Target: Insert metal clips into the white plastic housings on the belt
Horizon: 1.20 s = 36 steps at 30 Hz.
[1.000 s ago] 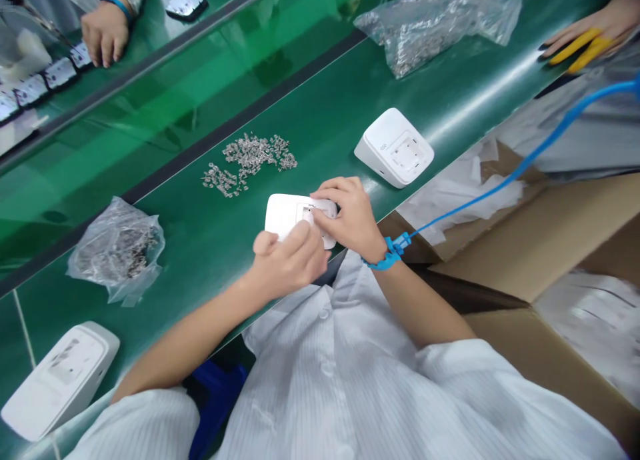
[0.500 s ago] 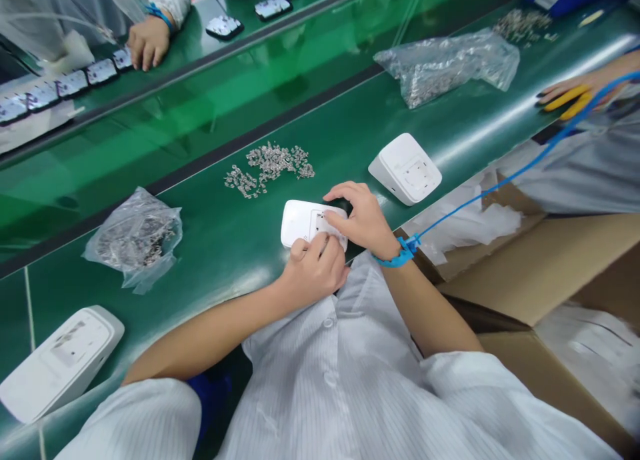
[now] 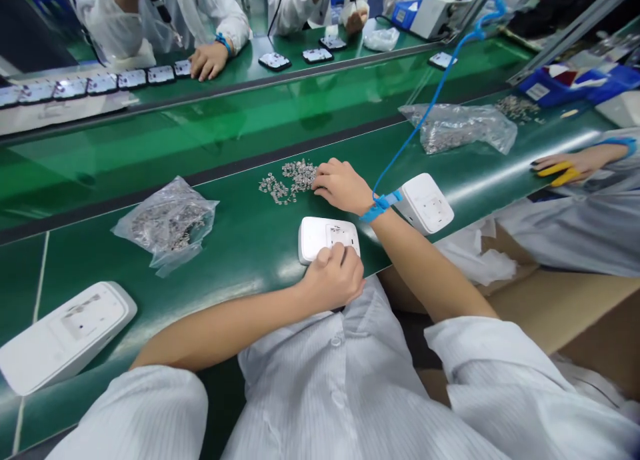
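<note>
A white plastic device (image 3: 314,239) lies on the green work surface in front of me, its recessed socket panel facing up. My left hand (image 3: 334,275) is curled at the device's near right edge, fingers bent together around something dark and too small to make out. Beyond the device, my right hand (image 3: 341,185), with a blue strap at its wrist, reaches to the right side of a pile of small clear and metallic parts (image 3: 299,175). Its fingers are pressed together at the pile, and whatever is between the tips is hidden.
Similar white devices lie at the left (image 3: 60,343) and right (image 3: 427,203). Bags of small parts are at the left (image 3: 173,223) and back right (image 3: 465,128). A blue cord (image 3: 425,117) rises from my right wrist. Another person's hand (image 3: 565,167) rests at the right.
My right hand has left the device and moved up to the parts pile. My left hand stays by the device. The view has tilted up, showing more of the far side.
</note>
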Each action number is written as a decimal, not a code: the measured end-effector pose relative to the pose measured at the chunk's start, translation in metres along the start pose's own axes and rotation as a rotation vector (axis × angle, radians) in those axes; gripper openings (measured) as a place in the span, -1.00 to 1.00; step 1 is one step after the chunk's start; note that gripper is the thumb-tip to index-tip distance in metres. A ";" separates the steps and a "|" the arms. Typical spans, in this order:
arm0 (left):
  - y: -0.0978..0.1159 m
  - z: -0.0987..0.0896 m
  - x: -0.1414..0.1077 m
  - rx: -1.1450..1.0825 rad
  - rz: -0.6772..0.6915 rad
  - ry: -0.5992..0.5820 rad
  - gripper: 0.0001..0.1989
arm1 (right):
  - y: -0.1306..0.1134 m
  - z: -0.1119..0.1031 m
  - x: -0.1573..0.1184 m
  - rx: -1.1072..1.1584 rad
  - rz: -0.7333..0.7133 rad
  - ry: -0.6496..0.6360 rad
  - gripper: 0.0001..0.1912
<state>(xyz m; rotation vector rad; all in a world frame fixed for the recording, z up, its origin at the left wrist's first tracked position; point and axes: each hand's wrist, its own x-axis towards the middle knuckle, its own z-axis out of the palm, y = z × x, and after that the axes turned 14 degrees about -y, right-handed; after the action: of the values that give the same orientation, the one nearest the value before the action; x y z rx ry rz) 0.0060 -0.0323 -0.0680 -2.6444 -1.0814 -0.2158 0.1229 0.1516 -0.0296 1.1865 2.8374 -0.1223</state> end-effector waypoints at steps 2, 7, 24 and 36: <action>0.000 0.000 0.001 -0.005 -0.006 0.011 -0.71 | -0.004 -0.001 0.009 -0.002 -0.012 0.013 -0.82; 0.001 -0.002 0.000 0.021 -0.001 0.033 -0.71 | -0.012 -0.006 0.028 0.022 -0.070 0.011 -0.84; -0.001 -0.003 0.000 -0.006 0.007 0.014 -0.73 | -0.016 -0.009 0.003 0.182 -0.169 0.078 -0.81; -0.001 -0.008 0.005 -0.076 -0.012 -0.025 -0.75 | -0.022 0.018 -0.128 0.580 0.115 0.332 -0.81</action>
<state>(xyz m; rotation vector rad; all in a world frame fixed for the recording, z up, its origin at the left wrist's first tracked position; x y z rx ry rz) 0.0084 -0.0308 -0.0595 -2.7149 -1.1190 -0.2305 0.1977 0.0442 -0.0348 1.5927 3.1095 -0.8687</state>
